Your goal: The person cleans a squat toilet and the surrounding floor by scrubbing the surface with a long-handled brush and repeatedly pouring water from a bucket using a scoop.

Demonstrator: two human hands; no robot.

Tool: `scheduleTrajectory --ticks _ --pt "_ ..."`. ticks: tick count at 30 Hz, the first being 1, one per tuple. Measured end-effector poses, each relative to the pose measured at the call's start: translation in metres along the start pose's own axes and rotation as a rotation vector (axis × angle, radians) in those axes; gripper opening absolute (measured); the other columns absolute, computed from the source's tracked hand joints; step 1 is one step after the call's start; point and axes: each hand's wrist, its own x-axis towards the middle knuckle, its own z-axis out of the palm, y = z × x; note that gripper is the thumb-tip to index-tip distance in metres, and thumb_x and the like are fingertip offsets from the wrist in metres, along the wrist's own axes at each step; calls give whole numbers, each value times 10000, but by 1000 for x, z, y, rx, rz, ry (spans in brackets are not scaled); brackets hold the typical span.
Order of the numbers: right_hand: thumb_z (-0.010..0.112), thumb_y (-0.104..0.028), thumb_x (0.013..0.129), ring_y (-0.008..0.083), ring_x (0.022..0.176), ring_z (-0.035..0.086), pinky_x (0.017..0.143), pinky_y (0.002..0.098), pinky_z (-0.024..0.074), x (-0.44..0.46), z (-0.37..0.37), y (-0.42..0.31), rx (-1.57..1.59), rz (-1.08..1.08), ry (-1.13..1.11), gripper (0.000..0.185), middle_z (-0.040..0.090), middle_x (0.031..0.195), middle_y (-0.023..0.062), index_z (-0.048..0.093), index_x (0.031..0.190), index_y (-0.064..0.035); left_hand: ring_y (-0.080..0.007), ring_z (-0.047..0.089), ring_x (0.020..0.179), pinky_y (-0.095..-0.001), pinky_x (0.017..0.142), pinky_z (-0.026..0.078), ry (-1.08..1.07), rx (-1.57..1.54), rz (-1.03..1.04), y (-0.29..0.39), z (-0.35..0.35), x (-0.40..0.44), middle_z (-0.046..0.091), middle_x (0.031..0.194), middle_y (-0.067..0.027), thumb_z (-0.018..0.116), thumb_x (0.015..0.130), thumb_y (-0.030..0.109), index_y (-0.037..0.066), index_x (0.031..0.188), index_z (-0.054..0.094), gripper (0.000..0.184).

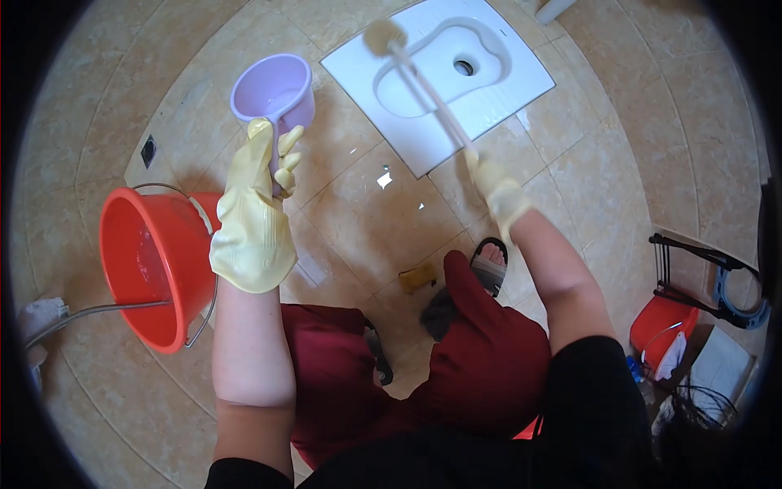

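Note:
Both my hands wear pale yellow rubber gloves. My left hand is closed round the handle of a purple water dipper, whose bowl is held out over the tiled floor. In my right hand is the long pale handle of a toilet brush, slightly blurred. The round tan brush head is over the upper left edge of a white squat toilet; whether it touches the toilet I cannot tell. The inside of the dipper's bowl shows no clear water line.
Left of my forearm stands a red bucket with water and a grey hose running into it. Near my sandalled foot lies a yellow sponge-like block. A folding stool and a red container are at right. The tiles look wet.

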Motion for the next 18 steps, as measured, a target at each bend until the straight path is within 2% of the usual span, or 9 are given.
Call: scheduleTrajectory --ticks 5,7,9,10,12,13,14,15,18 --pt "335 -502 1032 424 1113 625 969 492 482 -30 18 54 -175 -45 -29 577 662 1191 255 583 1333 -76 -208 584 1216 -267 875 462 -72 62 102 -2 -2 3 524 1394 -95 479 1070 305 66 1409 525 417" --pt "347 -492 1034 435 1136 612 989 491 469 -15 -4 9 -15 37 -116 561 654 1205 260 585 1327 -77 -100 623 828 -214 665 453 129 -6 22 3 15 4 671 1127 -84 617 1006 294 44 1230 627 337" --pt "388 -491 1035 379 901 690 809 468 535 20 2 -9 59 -43 -65 529 710 1018 218 628 1213 -55 -104 627 832 -221 667 454 82 64 62 3 23 4 664 1095 -67 594 1013 270 47 1247 615 324" --pt "388 -491 1035 379 901 690 809 468 535 9 -3 -27 66 -39 -69 529 710 1018 218 628 1213 -55 -108 631 837 -227 669 454 32 128 100 3 27 6 657 1063 -51 571 1021 246 51 1264 603 313" --pt "433 -484 1036 257 580 611 572 412 498 -21 -33 -66 341 103 -203 493 673 791 127 646 1061 -40 -111 633 840 -240 684 458 34 225 25 -14 26 40 642 1018 -37 558 1023 229 57 1283 590 314" --pt "433 -484 1036 257 580 611 572 412 498 -21 -29 -57 343 104 -199 493 673 791 127 646 1061 -40 -114 636 842 -253 698 461 39 312 -43 -20 28 52 626 972 -24 545 1025 213 63 1302 577 317" --pt "459 -460 1037 200 503 527 476 369 425 -21 -21 -40 463 104 -202 458 643 787 96 635 1039 -38 -150 619 935 -305 832 491 63 324 -19 -30 29 54 637 1178 -45 551 1020 213 -7 1377 529 420" --pt "484 -437 1039 143 427 444 380 325 352 -24 -18 -26 581 103 -205 425 612 782 65 625 1017 -36 -150 619 935 -305 832 491 62 322 -20 -30 35 55 637 1178 -45 551 1020 213 -7 1377 529 420" --pt "505 -415 1037 123 421 408 366 307 312 -50 -23 12 703 163 -109 399 603 793 44 626 1014 -36 -118 582 804 -284 710 441 192 119 -22 -31 52 58 608 933 -9 642 975 344 71 1241 650 381"
